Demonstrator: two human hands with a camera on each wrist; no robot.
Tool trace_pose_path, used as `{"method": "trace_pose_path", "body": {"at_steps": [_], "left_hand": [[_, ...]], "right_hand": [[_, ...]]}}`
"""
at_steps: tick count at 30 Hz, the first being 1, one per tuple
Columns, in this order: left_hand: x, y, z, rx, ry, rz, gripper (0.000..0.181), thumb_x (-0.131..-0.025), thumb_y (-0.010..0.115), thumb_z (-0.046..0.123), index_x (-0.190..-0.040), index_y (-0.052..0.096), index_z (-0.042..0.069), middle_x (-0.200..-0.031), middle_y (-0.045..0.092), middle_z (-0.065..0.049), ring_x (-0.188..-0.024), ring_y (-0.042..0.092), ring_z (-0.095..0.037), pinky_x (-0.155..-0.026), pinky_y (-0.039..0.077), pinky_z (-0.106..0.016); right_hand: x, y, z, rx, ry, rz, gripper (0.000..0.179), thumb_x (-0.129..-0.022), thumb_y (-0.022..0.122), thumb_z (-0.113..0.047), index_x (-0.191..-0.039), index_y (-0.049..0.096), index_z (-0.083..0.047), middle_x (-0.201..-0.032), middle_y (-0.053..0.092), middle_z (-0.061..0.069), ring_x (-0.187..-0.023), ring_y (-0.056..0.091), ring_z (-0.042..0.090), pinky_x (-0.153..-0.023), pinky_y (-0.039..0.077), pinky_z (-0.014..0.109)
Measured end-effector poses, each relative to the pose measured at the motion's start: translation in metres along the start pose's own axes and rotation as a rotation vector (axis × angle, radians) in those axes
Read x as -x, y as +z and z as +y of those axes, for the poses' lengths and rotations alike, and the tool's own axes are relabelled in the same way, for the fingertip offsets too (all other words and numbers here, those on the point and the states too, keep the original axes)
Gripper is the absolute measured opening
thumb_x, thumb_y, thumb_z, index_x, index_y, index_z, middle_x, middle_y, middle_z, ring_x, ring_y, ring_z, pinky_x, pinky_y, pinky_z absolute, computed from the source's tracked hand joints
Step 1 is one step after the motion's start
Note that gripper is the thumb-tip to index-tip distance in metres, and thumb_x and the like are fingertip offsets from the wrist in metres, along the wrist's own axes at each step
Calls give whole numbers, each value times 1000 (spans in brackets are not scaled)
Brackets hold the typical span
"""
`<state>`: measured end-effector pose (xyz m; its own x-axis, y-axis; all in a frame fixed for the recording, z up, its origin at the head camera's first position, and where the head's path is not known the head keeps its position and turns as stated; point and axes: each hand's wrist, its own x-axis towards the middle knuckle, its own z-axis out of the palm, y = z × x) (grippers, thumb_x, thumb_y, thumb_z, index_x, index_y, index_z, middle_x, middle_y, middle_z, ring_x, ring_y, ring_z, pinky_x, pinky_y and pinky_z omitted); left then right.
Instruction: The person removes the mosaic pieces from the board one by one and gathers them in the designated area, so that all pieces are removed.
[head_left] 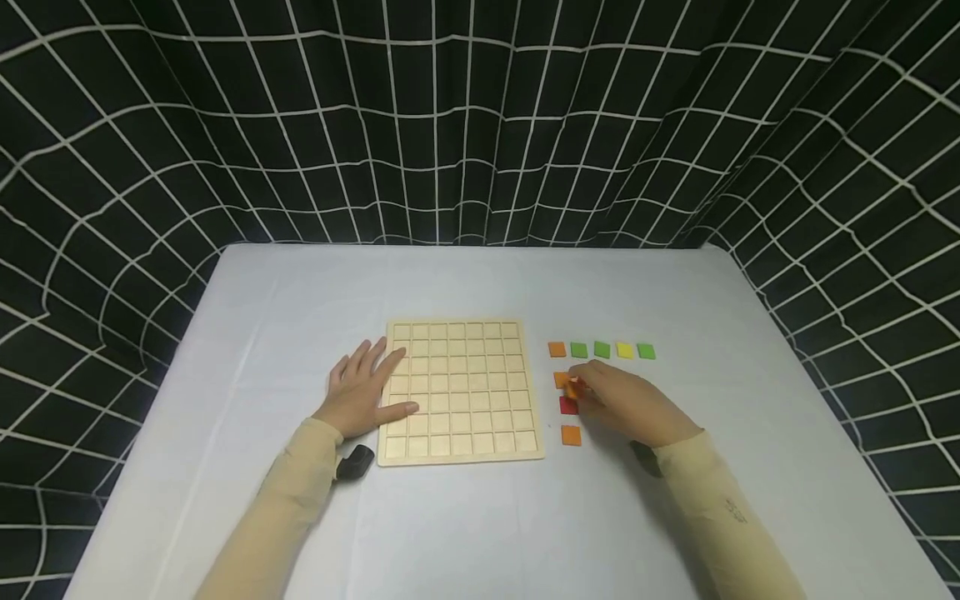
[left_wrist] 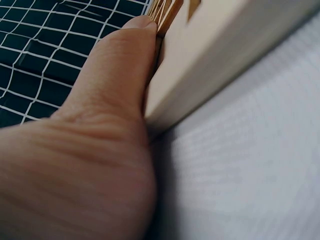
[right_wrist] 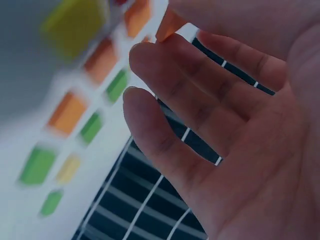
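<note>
My left hand (head_left: 356,390) rests on the left edge of a pale wooden grid board (head_left: 468,458), fingers spread and thumb over the near squares. In the left wrist view the thumb (left_wrist: 112,70) lies along the side of the board (left_wrist: 195,65). To the right of the board, my right hand (head_left: 633,404) pinches a small orange square tile (right_wrist: 170,24) between thumb and fingertip. Below and around that hand lie an orange tile (head_left: 561,380), a red tile (head_left: 567,406) and a nearer orange tile (head_left: 571,436).
A row of tiles lies farther back: an orange tile (head_left: 557,349), several green tiles (head_left: 578,350) and a yellow tile (head_left: 625,350). White cloth covers the table (head_left: 450,533). A black curtain with a white grid (head_left: 465,125) surrounds the back and sides.
</note>
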<state>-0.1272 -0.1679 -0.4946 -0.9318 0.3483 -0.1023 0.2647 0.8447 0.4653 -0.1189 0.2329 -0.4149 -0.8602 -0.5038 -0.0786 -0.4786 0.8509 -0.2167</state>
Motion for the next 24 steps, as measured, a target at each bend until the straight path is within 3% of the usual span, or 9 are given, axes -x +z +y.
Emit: {"method": "trace_pose_path", "body": {"at_steps": [6, 10, 15, 24], "left_hand": [[-1, -4, 1, -2, 1, -8, 94, -83, 53, 71, -154, 15, 24, -161, 2, -10, -147, -3, -34, -113, 0, -58], [0, -3, 3, 1, -8, -16, 94, -83, 54, 70, -154, 15, 24, -161, 2, -11, -147, -3, -35, -113, 0, -58], [1, -5, 6, 10, -11, -7, 93, -83, 57, 67, -154, 17, 22, -161, 3, -12, -147, -2, -35, -113, 0, -58], [1, -7, 8, -4, -18, -21, 92, -84, 58, 65, -154, 17, 21, -161, 3, -12, -147, -3, -35, -113, -1, -58]], "right_hand": [[22, 1, 21, 2, 142, -44, 30, -87, 69, -12, -115, 59, -12, -107, 66, 2, -96, 62, 19, -86, 53, 42], [32, 1, 29, 14, 174, -63, 27, -86, 70, -12, -110, 59, -13, -108, 66, 3, -95, 62, 19, -86, 53, 43], [37, 4, 36, 24, 170, -63, 24, -83, 73, -8, -102, 60, -14, -102, 67, 2, -90, 61, 17, -83, 54, 42], [41, 13, 39, 51, 72, 21, 20, -80, 76, -8, -94, 63, -16, -86, 60, -7, -78, 54, 9, -75, 53, 33]]}}
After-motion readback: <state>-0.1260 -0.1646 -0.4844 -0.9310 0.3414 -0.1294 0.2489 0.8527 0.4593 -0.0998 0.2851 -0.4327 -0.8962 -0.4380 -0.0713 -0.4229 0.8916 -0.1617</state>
